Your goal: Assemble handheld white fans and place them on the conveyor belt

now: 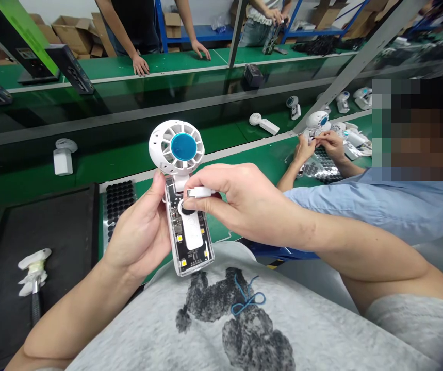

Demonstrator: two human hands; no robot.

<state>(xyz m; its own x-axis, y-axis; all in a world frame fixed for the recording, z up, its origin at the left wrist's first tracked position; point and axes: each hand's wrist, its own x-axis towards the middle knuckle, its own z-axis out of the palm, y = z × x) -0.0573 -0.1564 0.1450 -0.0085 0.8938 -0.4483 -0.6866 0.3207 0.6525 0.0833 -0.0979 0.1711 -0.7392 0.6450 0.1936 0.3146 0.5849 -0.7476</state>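
Note:
In the middle of the head view, my left hand [140,232] grips a handheld fan [192,232] upright along its side. The fan has a white round head with a blue centre disc, and a clear body showing a circuit board and a white panel. My right hand [232,198] is closed with a white USB cable plug [200,192] between its fingers, in front of the fan's neck. Its fingertips touch the fan near a black round pad [189,207] at the top of the panel. Whether that pad is stuck down or pinched, I cannot tell.
A sheet of black round pads [118,203] lies left of my hands, beside a black tray [78,206] and a wrapped-head tool [35,270]. Several fans, including a white fan [64,157], rest on the green conveyor [221,136]. At right, a co-worker's hands [322,144] hold another fan.

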